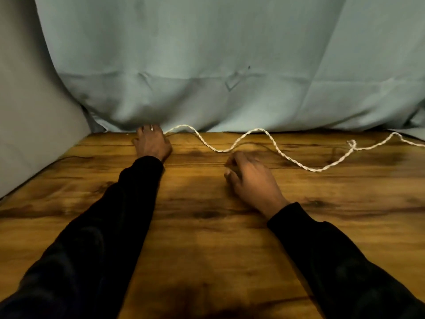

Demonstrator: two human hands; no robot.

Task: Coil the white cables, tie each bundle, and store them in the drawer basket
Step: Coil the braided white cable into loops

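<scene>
One twisted white cable [250, 143], laid in loose waves across the far part of the brown wood-grain desk [207, 238], running from the far left-centre to the right edge of view and cut off there. Small knot or frayed tangle on it near the right, too blurred to tell which. Left end of the cable disappearing at the left hand [153, 143], stretched to the far edge of the desk where the pale blue-green hanging cloth [207, 65] meets the wood. Fingertips of that hand tucked at or under the cloth hem, so cannot tell whether closed on the cable end or merely touching it; something small and pale on one finger, not clear enough to name. Right hand [250, 178] resting knuckles-up on the desk nearer the body, just this side of a low dip of the cable, fingers loosely curled, with nothing visibly held; underside of the fingers hidden. Both forearms in long black sleeves [103, 238], cut off at the bottom edge. Grey wall [27, 111] on the left. Far edge of the desk partly covered by the cloth.
</scene>
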